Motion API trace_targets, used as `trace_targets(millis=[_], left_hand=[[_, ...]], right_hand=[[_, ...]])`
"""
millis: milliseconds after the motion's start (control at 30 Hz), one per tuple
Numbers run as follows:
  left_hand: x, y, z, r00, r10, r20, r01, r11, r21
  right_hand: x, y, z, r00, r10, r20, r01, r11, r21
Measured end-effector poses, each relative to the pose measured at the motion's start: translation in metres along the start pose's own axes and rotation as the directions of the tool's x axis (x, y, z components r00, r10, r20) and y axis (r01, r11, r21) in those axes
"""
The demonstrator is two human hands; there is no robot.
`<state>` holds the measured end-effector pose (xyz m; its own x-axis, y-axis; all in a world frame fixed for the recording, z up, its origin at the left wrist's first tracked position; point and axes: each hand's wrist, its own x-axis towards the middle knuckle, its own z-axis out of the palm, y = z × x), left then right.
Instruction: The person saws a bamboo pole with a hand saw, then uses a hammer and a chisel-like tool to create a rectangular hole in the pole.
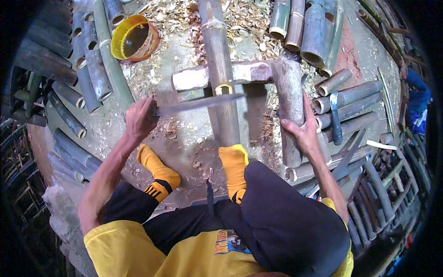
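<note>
My left hand [140, 116] is closed round the handle of a long knife. Its blade [199, 105] reaches right, across a bamboo pole [215, 51] with a cut opening in its upper side; I cannot tell whether blade and pole touch. The pole rests over a pale wooden crosspiece [190, 79], and my foot in a yellow sock [233, 167] is at its near end. To the right, my right hand [305, 131] grips a thick, rough, greyish wooden log [289, 87], thumb on its top side and fingers along its right edge.
A yellow bucket [121, 37] of dark liquid stands at the far left among bamboo tubes [96, 60]. Wood chips [249, 21] litter the ground. More bamboo tubes [357, 92], a black-handled tool [336, 120] and a long metal blade [347, 154] lie right of my right hand.
</note>
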<state>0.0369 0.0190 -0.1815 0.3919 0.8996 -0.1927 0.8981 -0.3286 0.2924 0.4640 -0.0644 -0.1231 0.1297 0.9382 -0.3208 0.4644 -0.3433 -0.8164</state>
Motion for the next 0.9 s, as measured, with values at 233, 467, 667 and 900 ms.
trace_targets(millis=[233,467,667,900], left_hand=[[0.002,-0.01,0.012,0.962,0.241,-0.126,-0.224,0.965,0.133],[0.018,-0.013,0.008,0.972,0.222,0.072,-0.229,0.967,0.114],[0.013,-0.017,0.008,0.976,0.182,0.119,-0.191,0.979,0.077],[0.051,-0.023,-0.002,0.823,0.17,0.542,-0.013,0.96,-0.281]], right_hand=[[-0.023,-0.002,0.034,0.983,-0.183,0.026,0.185,0.981,-0.063],[0.002,0.027,0.053,0.656,-0.657,0.372,0.743,0.648,-0.167],[-0.003,-0.02,0.073,0.779,-0.446,0.441,0.556,0.816,-0.157],[0.01,0.011,0.076,0.868,-0.197,0.455,0.384,0.848,-0.366]])
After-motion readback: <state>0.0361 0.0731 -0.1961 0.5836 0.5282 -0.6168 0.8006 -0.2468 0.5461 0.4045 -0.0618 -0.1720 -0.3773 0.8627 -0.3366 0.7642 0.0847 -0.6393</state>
